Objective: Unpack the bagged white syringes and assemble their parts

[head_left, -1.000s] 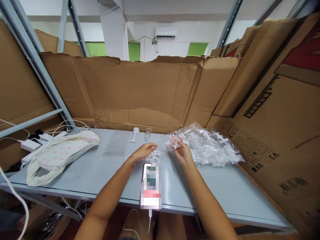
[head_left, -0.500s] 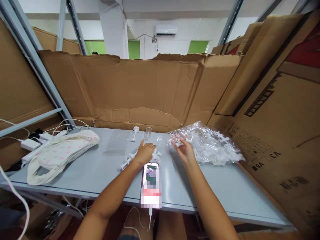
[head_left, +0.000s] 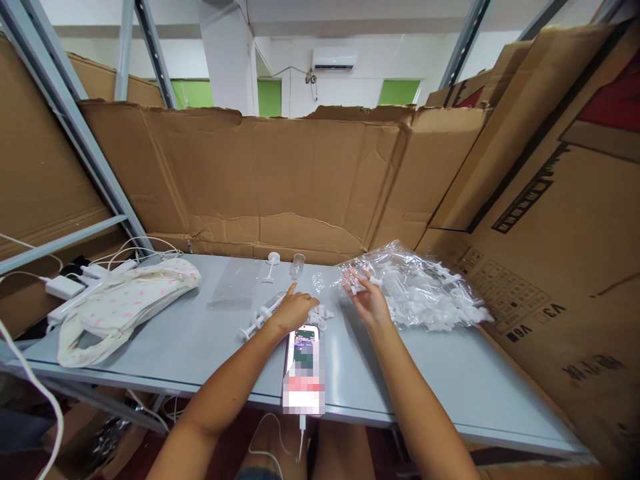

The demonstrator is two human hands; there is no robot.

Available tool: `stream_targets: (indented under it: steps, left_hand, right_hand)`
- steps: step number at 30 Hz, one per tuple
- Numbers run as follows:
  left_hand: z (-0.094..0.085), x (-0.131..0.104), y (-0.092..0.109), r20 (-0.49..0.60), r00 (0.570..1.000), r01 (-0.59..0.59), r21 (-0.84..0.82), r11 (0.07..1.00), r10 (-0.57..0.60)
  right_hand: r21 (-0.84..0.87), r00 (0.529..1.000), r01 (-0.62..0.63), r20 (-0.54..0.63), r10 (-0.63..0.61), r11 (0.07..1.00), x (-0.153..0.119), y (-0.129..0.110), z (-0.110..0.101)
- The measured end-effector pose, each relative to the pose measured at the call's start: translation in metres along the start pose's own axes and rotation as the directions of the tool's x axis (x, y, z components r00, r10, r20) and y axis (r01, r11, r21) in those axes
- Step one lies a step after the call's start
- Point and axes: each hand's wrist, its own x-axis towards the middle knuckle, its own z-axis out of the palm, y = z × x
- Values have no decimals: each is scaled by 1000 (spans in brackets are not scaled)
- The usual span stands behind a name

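My left hand (head_left: 294, 312) is over a small heap of white plastic parts (head_left: 320, 317), palm down. Its index finger stretches toward a clear plastic syringe barrel (head_left: 297, 268) without visibly gripping it. A clear syringe with a white plunger (head_left: 257, 323) lies partly under that hand. Behind it stands a loose white plunger (head_left: 271, 268) with a round end. At the near edge of a clear plastic bag (head_left: 425, 293) full of white parts, my right hand (head_left: 371, 300) is turned palm up, its fingers closed around a small white plastic piece (head_left: 375, 281).
A phone (head_left: 304, 370) with a cable lies at the table's front edge. Left of the barrel is a flat clear bag (head_left: 233, 285). A white dotted cloth pouch (head_left: 130, 307) and a power strip (head_left: 83, 290) are at far left. Cardboard walls (head_left: 280, 173) enclose the table.
My left hand has shifted slightly right and its index finger now points out, showing more of the white parts beside it. My right hand stays nearly in place.
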Motion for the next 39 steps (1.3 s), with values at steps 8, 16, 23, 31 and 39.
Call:
stream_targets:
  steps: [8, 16, 23, 31, 39]
  left_hand:
    - [-8, -1, 3, -117, 989, 49, -280, 959, -85]
    - [-21, 6, 16, -147, 877, 52, -918, 394, -458]
    - [-26, 5, 9, 261, 913, 121, -908, -402, -314]
    - [-17, 8, 11, 263, 935, 143, -893, -427, -236]
    - [-18, 6, 11, 259, 931, 141, -904, -403, -256]
  right_hand:
    - [-20, 1000, 15, 4, -15, 1000, 0, 0, 1]
    - [-7, 999, 27, 37, -26, 1000, -2, 1, 3]
    - [14, 994, 50, 95, -51, 999, -9, 1, 12]
    - [-12, 976, 18, 217, -15, 1000, -22, 4, 24]
    - [-39, 978, 22, 209, -13, 999, -23, 8, 25]
